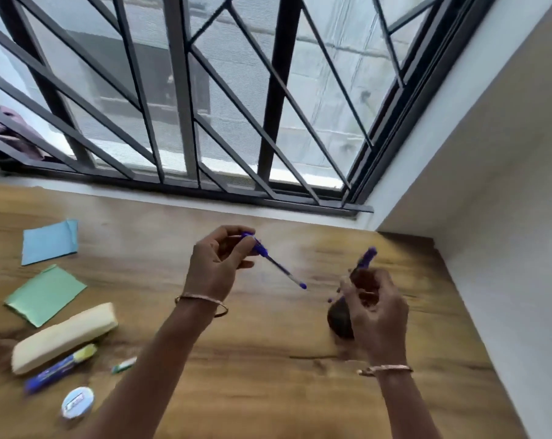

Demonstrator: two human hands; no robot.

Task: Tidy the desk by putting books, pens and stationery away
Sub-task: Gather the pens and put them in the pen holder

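Note:
My left hand (217, 264) holds a blue pen (274, 267) above the middle of the wooden desk (236, 375), its tip pointing down to the right. My right hand (376, 312) grips a dark round pen holder (339, 321) that is lifted or tilted over the desk's right side; another blue pen (366, 258) sticks out above that hand. At the left lie a cream pencil pouch (62, 337), a blue tube-like item (59, 369), a small green-and-white piece (124, 365) and a round white tin (77, 402).
A blue paper sheet (49, 242) and a green one (45, 294) lie at the far left of the desk. A barred window (179, 106) runs along the back edge. A white wall (490, 217) closes off the right side.

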